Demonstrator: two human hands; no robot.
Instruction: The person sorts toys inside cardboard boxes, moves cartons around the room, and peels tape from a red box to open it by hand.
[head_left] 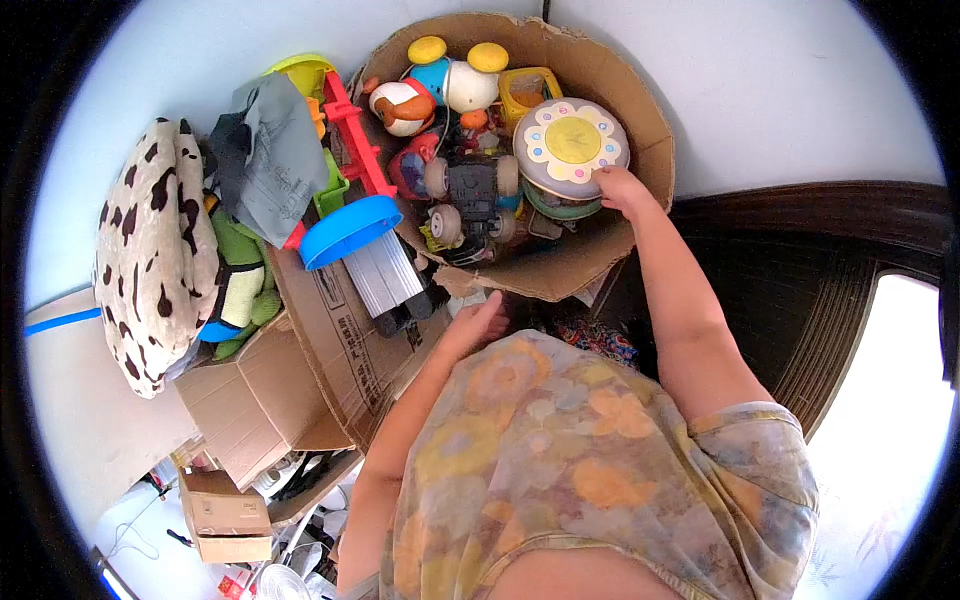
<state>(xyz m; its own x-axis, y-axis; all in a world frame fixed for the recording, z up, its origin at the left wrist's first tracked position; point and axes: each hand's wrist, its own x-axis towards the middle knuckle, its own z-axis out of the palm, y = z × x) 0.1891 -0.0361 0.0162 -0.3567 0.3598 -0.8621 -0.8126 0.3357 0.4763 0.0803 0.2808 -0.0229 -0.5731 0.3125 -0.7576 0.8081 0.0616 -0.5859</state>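
Note:
My right hand (622,190) is closed on the near rim of a round grey toy drum (572,142) with a cream flower-shaped top and a yellow centre. The drum rests among toys at the right side of a large cardboard box (648,120). A green round piece (560,208) shows beneath it. My left hand (478,325) is just below the box's near edge, fingers loosely bent and apart, with nothing visible in them. Left of the drum lie an upturned toy car (474,195) with grey wheels and a white-and-blue toy figure (450,85) with yellow feet.
Left of the box, a blue round tray (350,231), a red plastic frame (355,135) and a grey bag (268,150) are piled on cartons. A spotted plush cushion (150,250) and a green plush toy (240,270) lean farther left. Dark wooden furniture (760,270) stands at right.

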